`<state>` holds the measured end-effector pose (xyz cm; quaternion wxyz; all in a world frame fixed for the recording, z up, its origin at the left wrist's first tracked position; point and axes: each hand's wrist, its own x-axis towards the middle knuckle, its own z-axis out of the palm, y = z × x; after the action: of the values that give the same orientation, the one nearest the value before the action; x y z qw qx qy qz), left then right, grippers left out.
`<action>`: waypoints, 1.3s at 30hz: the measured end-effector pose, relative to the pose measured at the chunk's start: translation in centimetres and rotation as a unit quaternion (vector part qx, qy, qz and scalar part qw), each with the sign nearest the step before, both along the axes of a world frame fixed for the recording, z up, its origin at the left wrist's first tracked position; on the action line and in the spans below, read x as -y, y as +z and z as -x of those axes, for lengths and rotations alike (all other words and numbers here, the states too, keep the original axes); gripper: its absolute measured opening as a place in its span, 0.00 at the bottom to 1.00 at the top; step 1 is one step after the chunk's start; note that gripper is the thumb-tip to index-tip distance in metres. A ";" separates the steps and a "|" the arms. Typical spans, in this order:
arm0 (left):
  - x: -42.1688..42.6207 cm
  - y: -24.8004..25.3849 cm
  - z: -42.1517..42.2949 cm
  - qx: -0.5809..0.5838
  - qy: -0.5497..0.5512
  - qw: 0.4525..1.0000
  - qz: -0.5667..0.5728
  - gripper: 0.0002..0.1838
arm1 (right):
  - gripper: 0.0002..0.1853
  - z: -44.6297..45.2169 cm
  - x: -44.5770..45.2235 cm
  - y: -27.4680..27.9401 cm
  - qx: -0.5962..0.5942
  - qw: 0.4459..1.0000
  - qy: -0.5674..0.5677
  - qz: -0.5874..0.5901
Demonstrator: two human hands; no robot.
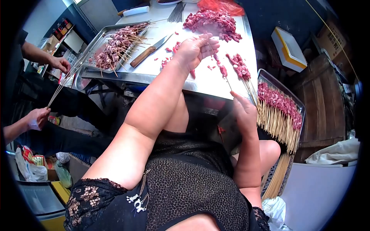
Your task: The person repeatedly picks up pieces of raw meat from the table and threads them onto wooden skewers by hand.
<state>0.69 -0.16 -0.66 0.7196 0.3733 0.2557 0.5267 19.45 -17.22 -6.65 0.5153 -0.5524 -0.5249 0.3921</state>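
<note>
My right hand (pixel 245 111) pinches the lower end of a thin wooden skewer (pixel 229 83) at the table's front edge. Red meat pieces (pixel 223 71) are threaded on its upper part. My left hand (pixel 195 48) is at the skewer's top end, its thumb and fingers closed near the tip; whether a meat piece is inside them is hidden. Just right of the skewer lie several finished meat skewers (pixel 239 67), their sticks over the edge. A large pile of cut meat (pixel 214 24) rests behind my left hand on the white table (pixel 169 73).
A knife (pixel 148 52) lies beside a tray of skewers (pixel 115 46) at the left. Another full tray (pixel 277 107) stands at the right, above bare sticks (pixel 278 175). At the far left, a co-worker's hands (pixel 38 117) hold thin sticks. A red bag (pixel 223 7) is behind the meat.
</note>
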 end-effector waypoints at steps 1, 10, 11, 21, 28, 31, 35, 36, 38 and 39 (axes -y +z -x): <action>0.1 0.0 -0.1 -0.005 -0.008 1.000 -0.008 0.13 | 0.13 0.1 0.0 0.0 0.000 1.000 0.000 0.002; 1.2 -0.1 -1.8 0.001 -0.011 1.000 -0.003 0.12 | 0.13 1.0 0.0 0.0 0.066 0.996 -0.021 -0.064; 1.1 -0.4 -1.9 0.002 -0.031 1.000 -0.005 0.12 | 0.13 1.2 -0.2 -0.4 0.080 0.991 -0.030 -0.105; 1.5 0.0 -1.8 -0.004 -0.105 0.992 0.072 0.28 | 0.14 1.1 -0.7 -0.6 -0.008 0.996 -0.030 -0.081; 2.0 -0.1 -1.9 -0.047 -0.059 0.997 0.031 0.17 | 0.13 1.2 -0.6 -1.5 -0.003 0.998 -0.035 -0.047; 1.6 0.1 -1.9 -0.056 -0.061 0.996 0.025 0.13 | 0.13 1.3 -0.7 -0.9 0.031 0.996 -0.050 -0.062; 1.0 -1.4 -1.7 0.011 -0.054 0.998 -0.011 0.11 | 0.13 1.5 -0.1 -0.1 0.062 0.995 -0.016 -0.077; 1.0 -1.3 -1.7 0.019 -0.041 0.999 -0.012 0.11 | 0.13 1.5 -0.1 0.0 0.054 0.996 -0.008 -0.075; 0.7 -1.3 -1.5 0.029 -0.007 1.000 0.004 0.10 | 0.13 1.2 0.0 -0.2 0.058 0.997 0.001 -0.049; 0.4 -0.9 -1.5 0.038 0.025 0.999 0.019 0.10 | 0.14 1.0 -0.1 -0.2 0.060 0.998 0.007 -0.022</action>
<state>2.16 -0.57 -1.55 0.7221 0.3330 0.2473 0.5537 18.47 -17.15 -6.88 0.4920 -0.5596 -0.5676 0.3503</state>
